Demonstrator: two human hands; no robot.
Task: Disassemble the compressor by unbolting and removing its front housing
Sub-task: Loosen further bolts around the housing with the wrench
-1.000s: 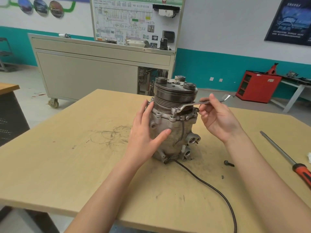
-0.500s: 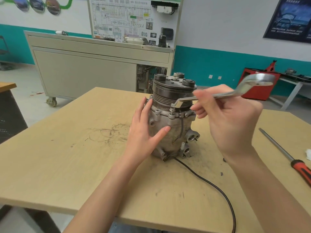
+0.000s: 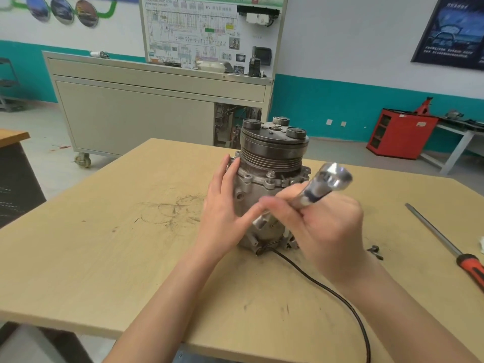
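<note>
The grey metal compressor (image 3: 272, 163) stands upright on the wooden table (image 3: 104, 258), its dark pulley on top. A bolt (image 3: 271, 175) sticks up from its flange at the front. My left hand (image 3: 225, 205) rests flat against the compressor's left side, fingers straight, thumb reaching across the front. My right hand (image 3: 322, 226) grips a shiny wrench (image 3: 327, 183) in front of the compressor's right side. The wrench is off the bolt; its ring end points up towards me and looks blurred. My right hand hides the lower right of the compressor.
A black cable (image 3: 327, 292) runs from the compressor's base to the table's near edge. A loose bolt (image 3: 375, 251) lies to the right. An orange-handled screwdriver (image 3: 445, 244) lies at the far right. A grey cabinet on castors (image 3: 157, 111) stands behind the table.
My right hand has lifted the wrench off the flange bolt and swung it down towards me, in front of the compressor. My left hand has stayed on the compressor's left side.
</note>
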